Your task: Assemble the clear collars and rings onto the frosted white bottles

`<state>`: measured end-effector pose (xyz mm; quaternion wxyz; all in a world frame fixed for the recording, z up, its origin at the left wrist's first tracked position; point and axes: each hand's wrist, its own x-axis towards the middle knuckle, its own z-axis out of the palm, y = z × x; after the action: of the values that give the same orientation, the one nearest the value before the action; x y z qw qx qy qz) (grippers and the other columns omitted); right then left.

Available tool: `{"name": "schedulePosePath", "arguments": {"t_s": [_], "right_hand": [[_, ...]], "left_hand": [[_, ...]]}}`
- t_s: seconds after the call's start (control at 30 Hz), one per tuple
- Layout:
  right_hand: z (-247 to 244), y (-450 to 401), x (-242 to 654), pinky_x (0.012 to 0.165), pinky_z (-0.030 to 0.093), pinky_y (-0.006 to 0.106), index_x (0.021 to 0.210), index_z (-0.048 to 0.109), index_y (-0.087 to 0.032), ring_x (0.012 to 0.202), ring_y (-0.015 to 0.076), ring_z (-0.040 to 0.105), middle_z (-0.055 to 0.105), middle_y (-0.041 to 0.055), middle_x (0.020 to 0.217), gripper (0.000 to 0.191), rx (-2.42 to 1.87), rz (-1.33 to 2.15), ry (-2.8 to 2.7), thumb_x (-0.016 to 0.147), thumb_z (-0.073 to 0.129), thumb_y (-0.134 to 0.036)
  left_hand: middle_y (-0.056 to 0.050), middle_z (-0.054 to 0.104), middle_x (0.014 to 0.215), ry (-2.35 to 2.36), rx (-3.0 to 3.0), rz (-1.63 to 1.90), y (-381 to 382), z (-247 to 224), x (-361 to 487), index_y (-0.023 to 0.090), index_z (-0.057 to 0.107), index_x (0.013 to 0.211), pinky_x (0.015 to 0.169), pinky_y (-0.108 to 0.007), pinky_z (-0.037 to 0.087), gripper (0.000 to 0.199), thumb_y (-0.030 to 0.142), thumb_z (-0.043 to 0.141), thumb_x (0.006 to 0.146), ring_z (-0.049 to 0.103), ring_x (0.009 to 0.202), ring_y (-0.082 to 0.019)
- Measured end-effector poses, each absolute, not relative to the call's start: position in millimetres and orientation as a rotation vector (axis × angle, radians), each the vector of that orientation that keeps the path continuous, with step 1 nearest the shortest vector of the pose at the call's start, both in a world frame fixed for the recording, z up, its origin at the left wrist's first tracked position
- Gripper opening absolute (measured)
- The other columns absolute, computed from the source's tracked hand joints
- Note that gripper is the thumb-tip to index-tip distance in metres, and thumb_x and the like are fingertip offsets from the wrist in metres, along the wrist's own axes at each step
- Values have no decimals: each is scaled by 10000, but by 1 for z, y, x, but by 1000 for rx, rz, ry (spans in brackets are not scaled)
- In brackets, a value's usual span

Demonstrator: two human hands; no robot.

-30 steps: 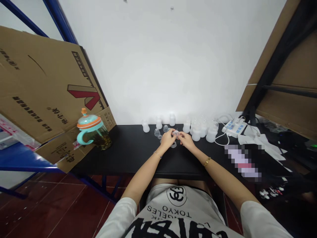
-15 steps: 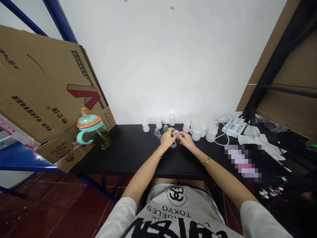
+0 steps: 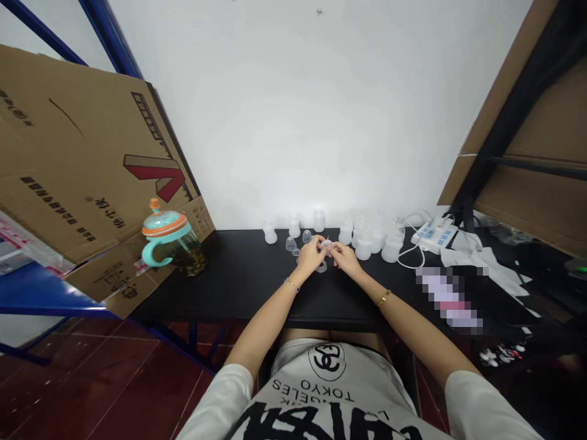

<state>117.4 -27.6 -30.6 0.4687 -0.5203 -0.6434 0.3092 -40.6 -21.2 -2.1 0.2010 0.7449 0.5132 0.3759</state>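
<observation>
Above the black table, my left hand (image 3: 310,256) and my right hand (image 3: 345,258) meet, their fingertips pinching a small clear round bottle part (image 3: 326,244) between them. Its exact shape is too small to make out. Just under the hands lies another clear round piece (image 3: 322,267). Left of my left hand, clear dome-shaped caps (image 3: 290,244) rest on the table. Frosted white bottles (image 3: 270,233) stand behind them along the wall. Close to my right hand is a cluster of several more frosted bottles (image 3: 364,248), some with clear tops.
A teal-handled jug (image 3: 172,238) with an orange-trimmed lid stands left on the black table (image 3: 220,287), against a large cardboard box (image 3: 87,159). To the right are a white power strip (image 3: 435,236) with cables, white sheets (image 3: 486,269) and a pixelated patch (image 3: 452,299).
Both hands stay in place around the small clear part, with only a slight shift of the fingers. Nothing else has visibly moved.
</observation>
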Motion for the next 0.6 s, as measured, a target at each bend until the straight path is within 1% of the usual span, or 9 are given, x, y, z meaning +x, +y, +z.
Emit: {"name": "schedulePosePath", "arguments": {"t_s": [0.33,0.6], "right_hand": [[-31,-27,117,396,426,176,911,650,-196,446,89,550,647,-14,708,175,-1268,759,-1591,890,551,-338],[-31,-27,117,404,429,175,901,644,-191,444,87,551,640,-19,692,165,-1278,755,-1600,885,549,-325]], "left_hand": [[11,754,896,1438,2082,1053,-21,-2,-41,264,629,1114,690,-263,447,244,210,615,876,662,699,-167],[10,748,870,1415,2079,1074,-20,-4,-41,253,632,1088,669,-257,432,227,220,620,864,648,688,-162]]}}
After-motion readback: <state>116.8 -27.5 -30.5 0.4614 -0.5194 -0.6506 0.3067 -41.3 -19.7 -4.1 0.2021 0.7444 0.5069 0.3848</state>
